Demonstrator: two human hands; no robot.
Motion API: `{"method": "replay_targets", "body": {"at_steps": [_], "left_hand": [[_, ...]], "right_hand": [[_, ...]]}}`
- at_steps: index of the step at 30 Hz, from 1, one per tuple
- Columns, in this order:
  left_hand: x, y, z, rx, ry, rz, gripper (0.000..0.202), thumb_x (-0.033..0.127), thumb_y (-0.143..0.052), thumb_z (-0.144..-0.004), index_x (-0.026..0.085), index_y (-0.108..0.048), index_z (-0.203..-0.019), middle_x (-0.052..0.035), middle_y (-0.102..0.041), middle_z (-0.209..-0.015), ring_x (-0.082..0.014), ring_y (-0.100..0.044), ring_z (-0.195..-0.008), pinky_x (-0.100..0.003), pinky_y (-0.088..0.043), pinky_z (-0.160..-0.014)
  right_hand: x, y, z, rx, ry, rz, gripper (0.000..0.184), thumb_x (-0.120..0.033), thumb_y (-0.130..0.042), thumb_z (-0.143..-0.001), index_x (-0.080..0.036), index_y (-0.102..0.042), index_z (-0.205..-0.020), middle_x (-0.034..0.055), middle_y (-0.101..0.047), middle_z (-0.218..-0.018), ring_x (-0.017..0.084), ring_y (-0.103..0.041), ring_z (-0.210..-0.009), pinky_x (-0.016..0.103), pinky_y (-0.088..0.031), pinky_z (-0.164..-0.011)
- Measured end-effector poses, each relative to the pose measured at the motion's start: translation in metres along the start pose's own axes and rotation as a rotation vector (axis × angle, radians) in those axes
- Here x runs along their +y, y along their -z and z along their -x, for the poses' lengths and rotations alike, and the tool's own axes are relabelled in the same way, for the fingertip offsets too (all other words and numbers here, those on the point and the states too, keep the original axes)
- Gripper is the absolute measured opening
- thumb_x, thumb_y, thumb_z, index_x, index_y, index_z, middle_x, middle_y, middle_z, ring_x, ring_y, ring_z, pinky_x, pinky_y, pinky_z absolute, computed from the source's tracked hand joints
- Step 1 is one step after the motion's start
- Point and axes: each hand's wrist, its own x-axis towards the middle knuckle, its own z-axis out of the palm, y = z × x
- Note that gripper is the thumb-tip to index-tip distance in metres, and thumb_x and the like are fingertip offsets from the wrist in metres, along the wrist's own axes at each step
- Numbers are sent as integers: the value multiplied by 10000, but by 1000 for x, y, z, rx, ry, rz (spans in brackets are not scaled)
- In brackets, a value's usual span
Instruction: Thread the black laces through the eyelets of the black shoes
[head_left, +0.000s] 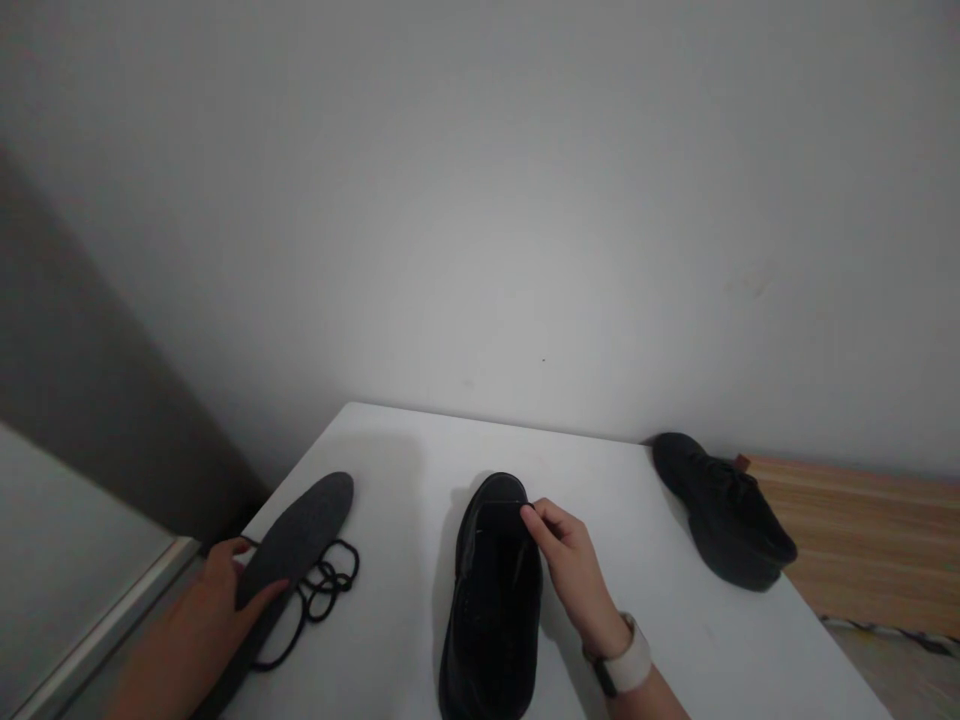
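A black shoe (491,610) lies on the white table (645,570) in front of me, its opening facing up. My right hand (574,570) pinches the shoe's rim at the far end, fingers closed on it. A white watch sits on that wrist. My left hand (217,600) holds a dark grey insole (300,540) at the table's left edge, thumb across its top. A black shoelace (322,590) lies in loose loops beside the insole.
A second black shoe (724,510) rests at the table's far right, against the white wall. A wooden surface (870,540) adjoins the table on the right. A dark gap drops off past the table's left edge.
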Motion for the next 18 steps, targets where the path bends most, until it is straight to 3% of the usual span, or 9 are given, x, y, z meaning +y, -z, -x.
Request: {"method": "replay_targets", "body": {"at_steps": [3,6,10,12,14,18], "left_hand": [[16,7,-2,-66,116,-1,291,426,-524,-842,214,-528,-1042,-50,-751,-833,-329,-735,-802,-426,-564,-737],[23,13,0,-57,209,45,411,526,-533,-811,204,-587,-1060,-95,-771,-907,-354,-734,-839,-455,-571,-764],[42,17,14,-163,343,356,536,630,-594,-753,218,-641,-1093,-52,-776,-794,-329,-730,-690,-402,-593,-585],[62,15,27,-230,310,561,545,624,-643,-740,218,-660,-1103,-54,-785,-850,-316,-739,-734,-382,-611,-600],[88,9,42,-333,249,717,487,572,-693,-754,228,-680,-1098,-67,-776,-1047,-311,-741,-873,-384,-627,-700],[141,-5,63,-458,246,976,455,555,-751,-725,219,-711,-1030,-62,-783,-911,-288,-742,-852,-366,-628,-713]], "right_hand": [[0,3,-2,-10,-13,-12,487,-610,-589,-835,-215,-417,-608,-40,-350,-633,143,-347,-639,275,-321,-606],[-1,10,-4,-20,-24,-16,491,-618,-586,-833,-218,-401,-617,-39,-344,-643,145,-336,-648,276,-311,-613],[-4,20,-7,-81,-37,-23,480,-614,-595,-832,-213,-430,-626,-35,-369,-650,148,-354,-658,280,-326,-633],[-5,24,-10,-123,-47,-30,484,-620,-603,-824,-211,-441,-621,-34,-390,-639,148,-371,-650,281,-338,-633],[-5,26,-14,-161,-58,-35,491,-628,-608,-816,-208,-456,-612,-35,-411,-620,145,-386,-632,283,-349,-624],[-5,28,-21,-195,-70,-28,505,-632,-612,-813,-200,-479,-589,-35,-445,-586,142,-416,-599,285,-370,-597]]}}
